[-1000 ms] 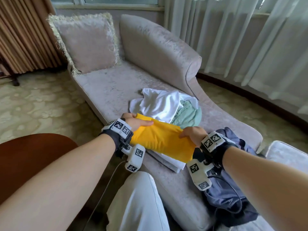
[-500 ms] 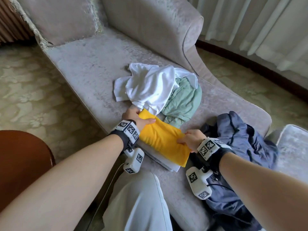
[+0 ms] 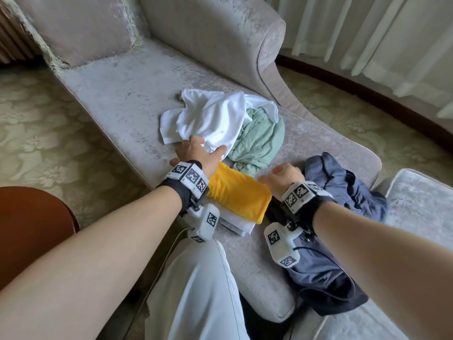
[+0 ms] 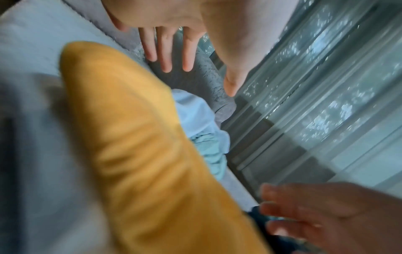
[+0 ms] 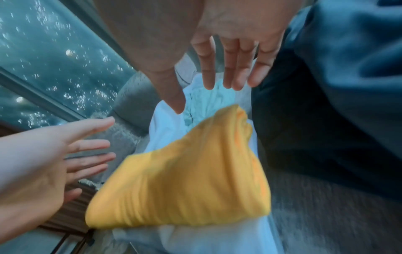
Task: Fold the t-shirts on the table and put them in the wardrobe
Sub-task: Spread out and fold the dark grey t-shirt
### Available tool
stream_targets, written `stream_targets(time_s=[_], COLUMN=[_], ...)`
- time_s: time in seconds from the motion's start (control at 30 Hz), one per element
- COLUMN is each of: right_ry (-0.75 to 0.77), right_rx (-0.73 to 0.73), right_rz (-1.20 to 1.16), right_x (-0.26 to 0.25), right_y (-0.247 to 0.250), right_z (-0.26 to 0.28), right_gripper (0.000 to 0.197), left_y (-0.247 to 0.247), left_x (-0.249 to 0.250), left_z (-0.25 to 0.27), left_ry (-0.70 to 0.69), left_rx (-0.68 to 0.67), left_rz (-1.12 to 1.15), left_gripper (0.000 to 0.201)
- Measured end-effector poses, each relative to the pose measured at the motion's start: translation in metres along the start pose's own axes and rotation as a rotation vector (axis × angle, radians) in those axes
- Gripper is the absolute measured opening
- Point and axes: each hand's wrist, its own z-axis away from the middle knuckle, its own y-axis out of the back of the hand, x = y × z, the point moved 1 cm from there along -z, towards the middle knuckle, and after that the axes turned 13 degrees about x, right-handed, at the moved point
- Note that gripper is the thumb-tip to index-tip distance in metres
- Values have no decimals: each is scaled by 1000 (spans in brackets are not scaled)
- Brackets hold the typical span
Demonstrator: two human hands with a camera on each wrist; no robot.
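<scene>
A folded yellow t-shirt point(image 3: 239, 192) point(image 4: 141, 146) point(image 5: 185, 180) lies on a folded white garment point(image 3: 236, 224) at the near edge of the seat. Just beyond it a crumpled white t-shirt point(image 3: 215, 119) lies heaped against a crumpled green t-shirt point(image 3: 259, 141). My left hand point(image 3: 199, 149) point(image 4: 172, 51) is past the yellow shirt, fingers straight and spread, over the near edge of the white t-shirt; I cannot tell if it touches. Beside the yellow shirt's right end, my right hand point(image 3: 279, 174) point(image 5: 228, 68) is open and holds nothing.
The clothes lie on a grey chaise longue point(image 3: 122, 94) with a cushion point(image 3: 81, 28) at its head. A dark blue garment point(image 3: 343, 192) is bunched to the right, beside a grey footstool point(image 3: 421, 192). A brown round table point(image 3: 31, 229) is at the left, and curtains point(image 3: 367, 33) hang behind.
Both hands have let go of the yellow t-shirt, which now rests on the white pile. The left hand moved forward to the white t-shirt; the right hand opened and lifted slightly.
</scene>
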Motion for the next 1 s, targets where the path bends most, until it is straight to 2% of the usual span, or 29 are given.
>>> stream_targets(time_s=[0.07,0.17,0.27,0.37,0.43,0.47,0.5,0.57,0.63,0.67,0.7,0.73,0.77,0.9,1.0], right_ry=[-7,-88,-185,-206,-201,-188,-175,-118,-112,-126,-152,-108,-146,-197,-194], right_rx=[56,133,143,50,-23,-64,-72,-46,-52,-39,-38,-46,-36,12,65], right_rz=[0,92,214,235,271,266,257,257,120,72,25,31,-23,-93,-304], right_x=[8,32,69,94,114,124,131,133,135,138,137,137,136,123,104], right_y=[18,44,65,63,49,40,35,37,44,44,47,48,50,58,67], right_z=[-3,-2,3,2,-8,-13,-11,3,12,11,13,14,16,22,25], right_gripper=[40,51,67,79,97,99,92,61,37,34,35,37,38,27,46], left_y=[5,3,-12,-34,-49,-56,-63,-74,-83,-86,-87,-86,-83,-64,-41], left_x=[22,53,70,74,73,71,68,64,61,60,59,59,60,68,80], left_z=[13,42,74,102,124,134,142,158,168,171,171,171,170,162,155], left_ry=[61,57,122,189,173,158,146,148,166,148,116,78,44,23,67], left_rx=[-39,-160,-331,-489,-583,-624,-670,-732,-737,-719,-692,-670,-658,-611,-601], left_rz=[214,384,452,424,387,359,322,288,305,319,327,332,342,428,567], left_gripper=[60,21,20,10,15,22,26,20,11,15,21,26,27,23,19])
